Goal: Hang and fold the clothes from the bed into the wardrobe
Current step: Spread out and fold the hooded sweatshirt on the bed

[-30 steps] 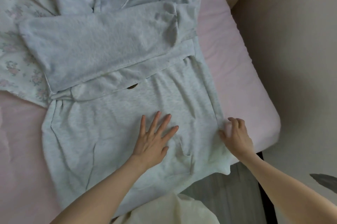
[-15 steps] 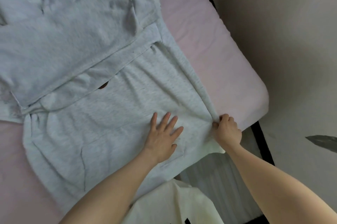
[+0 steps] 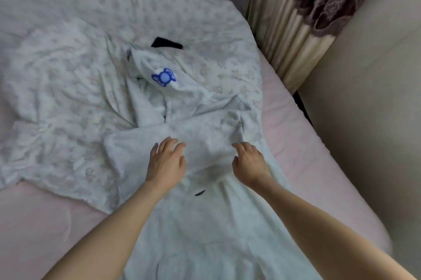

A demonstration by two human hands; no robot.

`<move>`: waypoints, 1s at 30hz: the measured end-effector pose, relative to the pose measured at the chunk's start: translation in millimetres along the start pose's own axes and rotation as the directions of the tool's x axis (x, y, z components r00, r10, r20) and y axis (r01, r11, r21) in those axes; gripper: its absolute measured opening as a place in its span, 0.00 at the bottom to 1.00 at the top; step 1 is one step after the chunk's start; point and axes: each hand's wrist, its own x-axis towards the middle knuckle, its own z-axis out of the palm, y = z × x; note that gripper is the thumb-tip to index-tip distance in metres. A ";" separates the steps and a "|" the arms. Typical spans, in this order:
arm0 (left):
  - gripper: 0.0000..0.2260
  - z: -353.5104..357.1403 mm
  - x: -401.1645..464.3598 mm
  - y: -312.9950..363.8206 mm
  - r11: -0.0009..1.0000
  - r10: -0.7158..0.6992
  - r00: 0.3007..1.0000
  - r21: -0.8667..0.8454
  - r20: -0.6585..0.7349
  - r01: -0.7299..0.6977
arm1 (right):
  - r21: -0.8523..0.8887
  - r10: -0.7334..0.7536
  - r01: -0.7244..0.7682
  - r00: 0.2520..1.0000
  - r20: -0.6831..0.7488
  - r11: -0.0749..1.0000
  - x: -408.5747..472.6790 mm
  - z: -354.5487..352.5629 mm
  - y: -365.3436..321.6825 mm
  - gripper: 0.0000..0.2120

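Observation:
A light grey sweatshirt-like garment (image 3: 205, 222) lies spread on the pink bed (image 3: 34, 222), its lower part running toward me and its folded sleeves across the upper part. My left hand (image 3: 166, 161) hovers or rests over the folded sleeve area with fingers loosely bent. To its right, my right hand (image 3: 249, 161) reaches over the same band, fingers slightly curled; neither plainly holds cloth. The picture is blurred by motion. A white garment with a blue print (image 3: 164, 77) lies crumpled beyond the grey one.
A floral quilt (image 3: 68, 86) covers the bed's far and left part, with a black item (image 3: 167, 43) on it. Striped beige and maroon curtains (image 3: 303, 18) hang at the right, beside a beige wall (image 3: 364, 109). Pillows lie at the far top.
The view has swung up and away from the hem. My right hand has let go of the garment's right edge, and both hands have moved up to the folded sleeves.

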 end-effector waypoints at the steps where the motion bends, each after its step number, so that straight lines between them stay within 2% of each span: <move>1: 0.19 -15.1 15.8 -13.2 0.998 -0.057 0.997 -0.025 -0.044 0.056 | -0.011 -0.039 0.039 0.999 -0.015 0.999 18.8 -10.0 -15.0 0.23; 3: 0.20 -39.0 45.4 -37.9 0.969 -0.209 0.975 -0.150 -0.078 0.196 | -0.031 -0.102 0.101 0.994 -0.033 0.994 55.5 -27.4 -43.0 0.23; 6: 0.20 -56.6 85.1 -70.5 0.831 -0.419 0.908 -0.409 -0.012 0.378 | -0.003 -0.143 0.143 0.989 -0.039 0.990 109.5 -44.0 -77.3 0.23; 9: 0.21 -50.9 117.7 -98.0 0.769 -0.472 0.881 -0.483 0.009 0.418 | -0.005 -0.177 0.177 0.984 -0.035 0.984 154.8 -47.3 -101.2 0.26; 13: 0.22 -32.2 164.8 -141.2 0.691 -0.543 0.840 -0.555 0.025 0.463 | -0.043 -0.304 0.301 0.944 -0.130 0.953 219.2 -34.4 -143.0 0.28; 18: 0.24 -0.1 210.6 -181.0 0.614 -0.544 0.839 -0.683 -0.004 0.395 | -0.151 -0.448 0.426 0.876 -0.178 0.892 291.8 -10.3 -188.6 0.29; 21: 0.26 8.1 233.1 -185.2 0.561 -0.494 0.869 -0.756 0.023 0.338 | -0.178 -0.418 0.391 0.894 -0.157 0.903 308.4 -5.1 -195.1 0.25; 24: 0.27 11.0 253.8 -187.9 0.377 -0.568 0.821 -0.867 0.061 0.326 | -0.040 -0.409 0.407 0.904 -0.124 0.912 317.3 1.1 -190.3 0.14; 26: 0.28 4.2 265.1 -187.6 0.279 -0.616 0.782 -0.904 0.090 0.325 | 0.044 -0.439 0.451 0.885 -0.156 0.892 321.3 -2.9 -180.9 0.05; 27: 0.28 0.0 268.9 -189.2 0.279 -0.623 0.777 -0.905 0.085 0.322 | 0.076 -0.446 0.467 0.873 -0.196 0.881 322.0 -6.8 -177.5 0.01; 30: 0.19 -10.2 268.8 -185.3 0.322 -0.613 0.790 -0.915 -0.007 0.242 | 0.120 -0.409 0.468 0.851 -0.330 0.876 323.3 -21.6 -164.3 0.04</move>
